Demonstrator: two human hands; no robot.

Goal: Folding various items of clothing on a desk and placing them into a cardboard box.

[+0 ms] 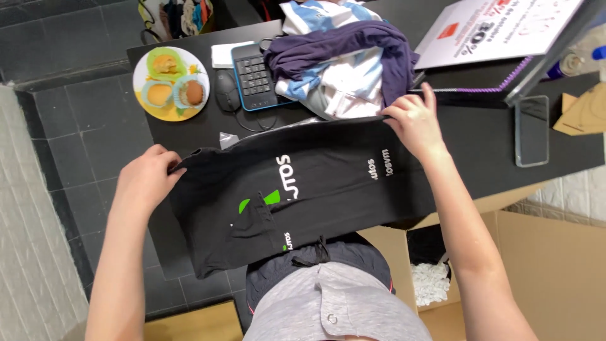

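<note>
A black garment (315, 189) with white lettering and green marks lies stretched across the near edge of a black table (486, 158). My left hand (146, 177) grips its left end near the table's corner. My right hand (413, 120) pinches its upper right edge, close to a heap of clothes. Both arms reach out from the bottom of the view.
A pile of purple, white and light-blue clothes (344, 60) covers part of a keyboard (252, 76), with a mouse (227, 90) and a plate of food (170, 83) to its left. A phone (531, 129), a printed sign (499, 28) and open cardboard boxes (524, 252) are at right.
</note>
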